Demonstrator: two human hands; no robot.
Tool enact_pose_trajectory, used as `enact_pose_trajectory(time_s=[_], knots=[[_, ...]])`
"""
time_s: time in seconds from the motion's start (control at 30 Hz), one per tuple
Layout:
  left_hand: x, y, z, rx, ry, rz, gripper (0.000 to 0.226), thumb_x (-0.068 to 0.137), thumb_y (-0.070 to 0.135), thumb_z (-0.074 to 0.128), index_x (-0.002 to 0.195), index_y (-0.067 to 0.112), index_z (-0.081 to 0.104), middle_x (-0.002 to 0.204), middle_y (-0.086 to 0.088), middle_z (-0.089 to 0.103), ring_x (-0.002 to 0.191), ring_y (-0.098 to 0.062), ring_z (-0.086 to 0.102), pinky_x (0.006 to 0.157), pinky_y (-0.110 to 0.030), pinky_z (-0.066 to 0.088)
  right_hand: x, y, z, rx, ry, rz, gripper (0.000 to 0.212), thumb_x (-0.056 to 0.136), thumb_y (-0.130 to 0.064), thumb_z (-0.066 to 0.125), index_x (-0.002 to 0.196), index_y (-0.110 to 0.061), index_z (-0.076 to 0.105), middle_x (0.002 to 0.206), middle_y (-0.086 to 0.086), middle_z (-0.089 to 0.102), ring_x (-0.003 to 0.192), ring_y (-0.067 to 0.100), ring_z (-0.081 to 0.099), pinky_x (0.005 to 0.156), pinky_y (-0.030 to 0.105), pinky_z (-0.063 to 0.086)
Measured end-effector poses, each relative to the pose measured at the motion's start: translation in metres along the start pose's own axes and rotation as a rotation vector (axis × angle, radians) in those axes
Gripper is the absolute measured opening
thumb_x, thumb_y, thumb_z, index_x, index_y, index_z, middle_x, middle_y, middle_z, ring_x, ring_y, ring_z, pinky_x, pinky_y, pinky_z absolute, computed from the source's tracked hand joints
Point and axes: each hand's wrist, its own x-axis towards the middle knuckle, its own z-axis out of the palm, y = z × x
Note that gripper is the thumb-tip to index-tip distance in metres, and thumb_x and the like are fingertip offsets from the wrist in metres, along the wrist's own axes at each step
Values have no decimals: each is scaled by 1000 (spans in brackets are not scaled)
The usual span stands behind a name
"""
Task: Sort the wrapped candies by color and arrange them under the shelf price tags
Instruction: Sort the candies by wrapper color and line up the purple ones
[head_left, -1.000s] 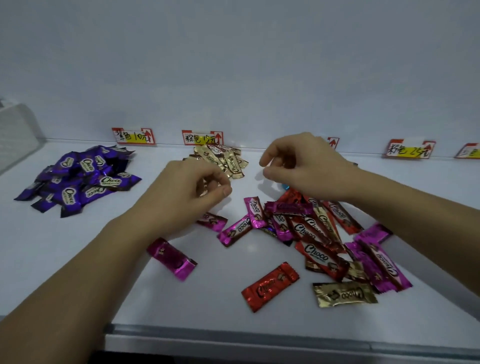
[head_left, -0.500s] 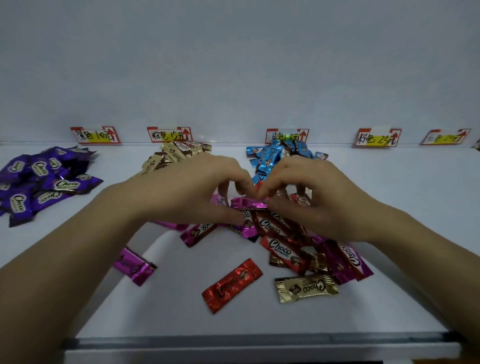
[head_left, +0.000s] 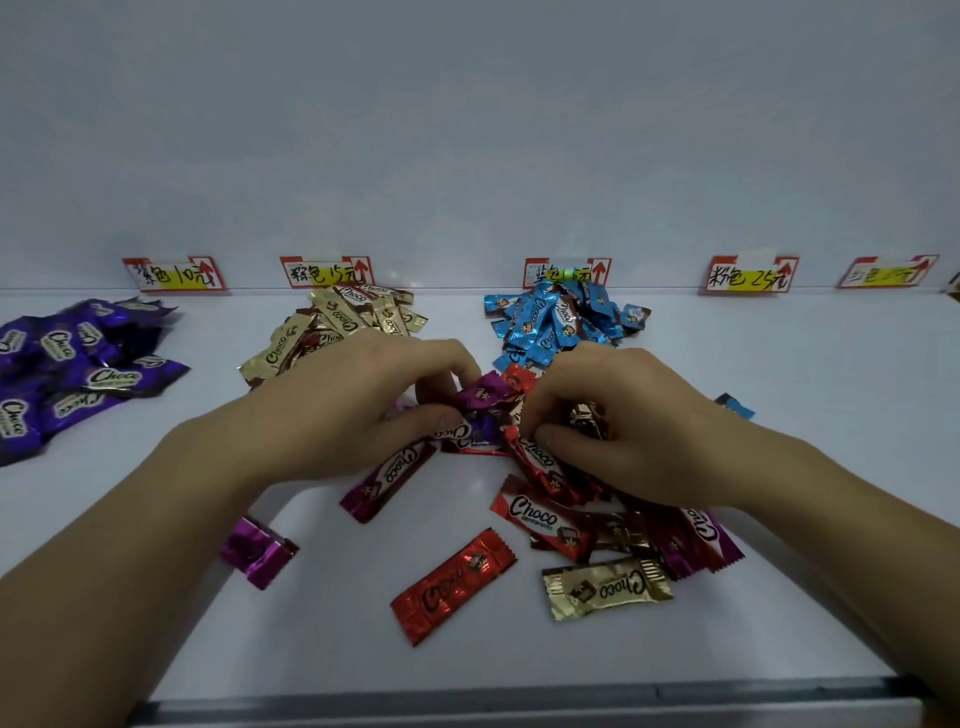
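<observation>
The left hand (head_left: 363, 410) and right hand (head_left: 639, 431) have been lowered into the mixed candy pile (head_left: 571, 519). A magenta candy (head_left: 480, 392) is pinched by the left fingers (head_left: 441, 358), and a red candy (head_left: 537, 460) by the right fingers (head_left: 566, 374).

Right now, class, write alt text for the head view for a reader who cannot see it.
Left hand and right hand pinch wrappers in a mixed pile of red, magenta and gold candies on a shelf. A purple heap, gold heap and blue heap lie under price tags.

A white shelf board (head_left: 805, 364) spreads under and all round the grip; a pale blank wall (head_left: 467, 130) rises beyond it, and a grey front edge (head_left: 519, 696) runs on the near side of it
</observation>
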Motion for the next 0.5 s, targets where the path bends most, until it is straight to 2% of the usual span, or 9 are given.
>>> enact_pose_trajectory(time_s=[0.07, 0.17, 0.23, 0.37, 0.43, 0.5], knots=[[0, 1, 2, -45, -25, -37, 27, 93, 38, 63, 107, 52, 46, 89, 31, 61, 83, 7, 60, 66, -12, 45, 0, 1, 2, 19, 31, 8, 12, 92, -21, 67, 98, -31, 72, 92, -22, 66, 93, 4, 59, 78, 16, 45], [0, 2, 5, -49, -68, -65, 35, 91, 43, 61, 120, 48, 41, 88, 21, 65, 81, 2, 60, 66, -14, 46, 1, 1, 3, 54, 89, 29, 11, 92, -22, 69, 98, -30, 73, 92, -20, 66, 91, 3, 60, 76, 16, 46], [0, 2, 7, -16, -73, -75, 40, 91, 43, 63, 121, 48, 38, 87, 18, 63, 80, 0, 58, 65, -14, 46, 4, -3, 5, 76, 116, 50, 8, 91, -28, 71, 98, -30, 74, 88, -21, 64, 90, 3, 60, 73, 15, 46], [0, 4, 6, -22, -59, -73, 34, 91, 39, 66, 113, 44, 40, 86, 17, 62, 80, -2, 57, 65, -13, 44, 12, -13, 14, -2, 81, 40, 17, 85, -41, 75, 97, -30, 75, 78, -25, 55, 91, 1, 53, 71, 8, 38], [0, 5, 5, -31, -42, -56, 31, 90, 39, 67, 104, 45, 40, 84, 16, 60, 79, -5, 56, 64, -14, 43, 15, -15, 18, -44, 68, 52, 11, 86, -41, 74, 91, -31, 74, 78, -22, 56, 91, 3, 49, 69, 9, 34], [-1, 5, 3, -20, -29, -23, 27, 89, 42, 67, 98, 46, 41, 86, 18, 58, 79, -5, 56, 63, -15, 41, 15, -14, 18, 1, 69, 89, 6, 87, -37, 75, 83, -33, 71, 77, -18, 58, 88, 5, 51, 67, 13, 37]])
